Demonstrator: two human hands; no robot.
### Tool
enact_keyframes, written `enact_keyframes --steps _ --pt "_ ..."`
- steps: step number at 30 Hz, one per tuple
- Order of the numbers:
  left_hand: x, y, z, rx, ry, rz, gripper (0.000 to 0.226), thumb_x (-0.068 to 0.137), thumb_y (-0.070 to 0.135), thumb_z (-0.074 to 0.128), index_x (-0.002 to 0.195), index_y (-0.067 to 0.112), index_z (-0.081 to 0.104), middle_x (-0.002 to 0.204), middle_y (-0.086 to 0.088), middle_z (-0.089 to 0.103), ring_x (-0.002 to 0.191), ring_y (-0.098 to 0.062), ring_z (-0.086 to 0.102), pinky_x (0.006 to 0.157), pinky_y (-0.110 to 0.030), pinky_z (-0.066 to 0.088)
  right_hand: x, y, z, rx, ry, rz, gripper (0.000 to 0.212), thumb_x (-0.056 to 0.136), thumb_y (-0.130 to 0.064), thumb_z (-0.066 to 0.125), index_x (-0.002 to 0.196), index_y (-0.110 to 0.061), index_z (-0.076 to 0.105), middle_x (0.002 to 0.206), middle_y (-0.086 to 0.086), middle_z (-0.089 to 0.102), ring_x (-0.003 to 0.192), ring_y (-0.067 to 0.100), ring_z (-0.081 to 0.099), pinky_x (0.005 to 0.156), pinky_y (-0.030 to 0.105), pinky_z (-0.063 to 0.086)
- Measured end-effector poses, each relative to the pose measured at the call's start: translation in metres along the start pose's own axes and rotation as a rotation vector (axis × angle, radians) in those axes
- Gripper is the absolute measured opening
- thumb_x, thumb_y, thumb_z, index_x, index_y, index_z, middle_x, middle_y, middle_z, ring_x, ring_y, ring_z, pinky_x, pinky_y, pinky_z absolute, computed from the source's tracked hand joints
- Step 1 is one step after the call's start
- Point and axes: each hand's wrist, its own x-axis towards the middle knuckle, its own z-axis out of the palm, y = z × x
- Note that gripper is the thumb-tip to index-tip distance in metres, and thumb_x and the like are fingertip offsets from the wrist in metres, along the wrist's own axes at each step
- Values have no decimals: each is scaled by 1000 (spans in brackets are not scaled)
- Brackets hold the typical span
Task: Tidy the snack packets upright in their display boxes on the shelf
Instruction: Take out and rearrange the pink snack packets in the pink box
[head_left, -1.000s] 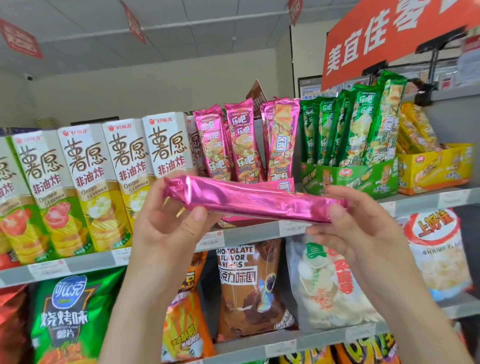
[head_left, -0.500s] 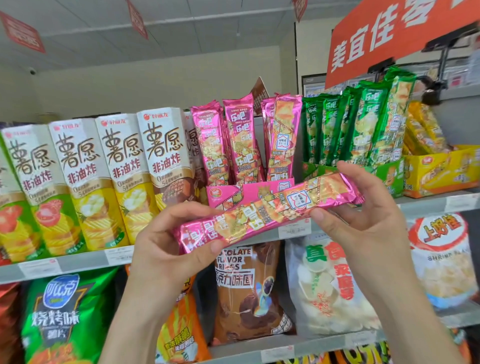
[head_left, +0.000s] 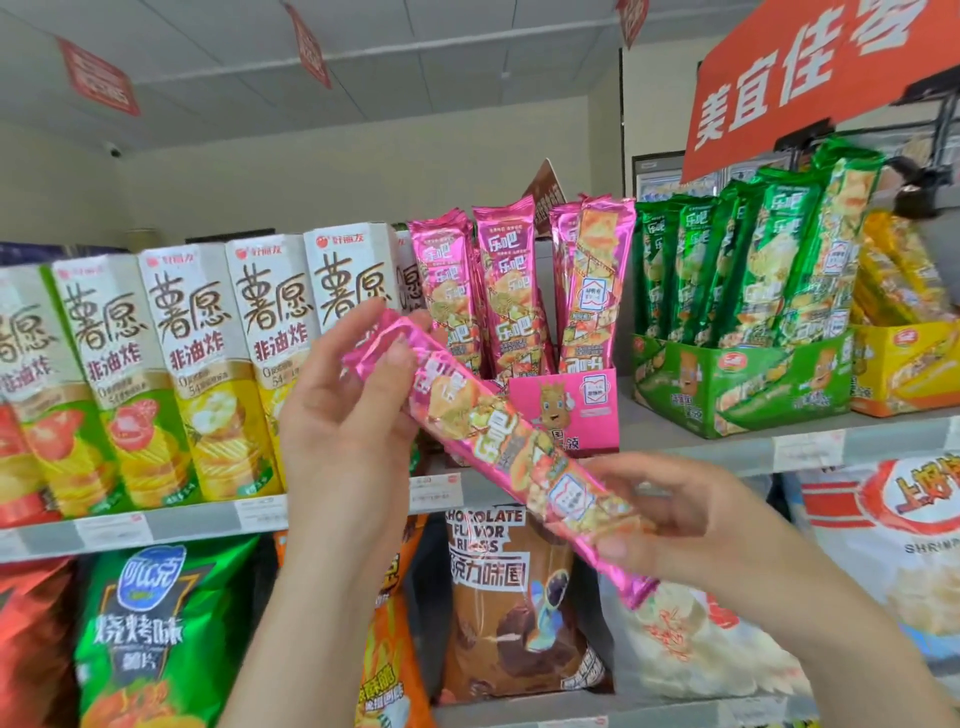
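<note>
Your left hand (head_left: 343, 436) and right hand (head_left: 691, 530) pinch the ends of the pink packet (head_left: 488, 431), slanted mid-frame before the pink display box (head_left: 587, 410); a gap shows between its upright packets (head_left: 506, 291). The brown bag (head_left: 498, 623) below reads "CHOCOLATE FLAVOR".

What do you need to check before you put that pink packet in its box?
1. Left hand grips the pink packet at its top end: ok.
2. Right hand holds its lower end: ok.
3. Packet upright: not ok, it slants.
4. Gap between the standing pink packets in the pink display box: ok.
5. Room deeper inside the box: cannot tell.
</note>
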Motion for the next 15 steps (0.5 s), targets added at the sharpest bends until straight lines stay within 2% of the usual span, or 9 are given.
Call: enact_keyframes --steps 1,3,5,6,8,9,11,13,15 --pt "4 0 7 4 -12 13 22 83 12 63 99 24 73 107 -12 72 96 -25 67 79 -38 55 2 0 5 10 -16 8 47 66 -27 82 109 -43 70 112 11 69 96 22 71 83 41 58" --pt "11 -2 20 11 -21 39 20 85 14 62 98 22 74 104 -8 74 95 -20 67 80 -33 55 4 -1 15 11 0 -30 45 71 -36 77 113 -50 65 114 1 70 98 18 71 86 39 58" --pt "15 -5 30 17 -24 49 19 84 16 63 100 22 73 99 -2 74 93 -15 66 81 -30 52 7 -4 28 53 32 -102 40 79 -51 67 118 -56 58 118 -11 68 97 13 71 77 25 57" --pt "15 -8 35 28 -27 45 19 84 18 65 100 21 73 99 -2 74 93 -16 66 82 -33 52 8 -6 35 42 55 -131 37 82 -60 60 118 -63 53 117 -20 67 97 8 70 74 16 54" --pt "10 -13 41 59 -52 31 20 83 21 68 102 18 71 99 -5 74 93 -21 66 85 -43 53 11 -8 47 -98 113 -157 37 82 -75 44 118 -79 36 107 -36 64 97 -4 66 78 8 46" --pt "6 -14 44 84 -82 27 23 82 22 70 104 17 70 100 -5 74 95 -23 67 86 -47 53 11 -9 51 -184 148 -156 40 81 -79 36 120 -81 28 97 -38 63 95 -7 63 79 7 43" --pt "-2 -15 45 181 -194 34 33 82 19 73 113 19 64 106 -1 73 100 -20 69 85 -42 57 13 -8 57 -289 222 -175 46 84 -78 24 130 -75 21 83 -35 62 89 -8 61 76 8 40" --pt "-8 -15 43 276 -331 37 44 84 13 73 122 27 56 111 4 71 102 -14 69 81 -31 57 14 -4 59 -351 279 -194 57 89 -74 16 144 -60 19 88 -27 64 93 -6 59 78 12 41" --pt "-9 -12 39 316 -405 5 50 86 10 72 126 31 51 112 4 70 103 -15 68 82 -29 56 15 -2 61 -458 321 -211 66 88 -75 10 149 -51 15 94 -24 60 97 -4 56 78 9 40"
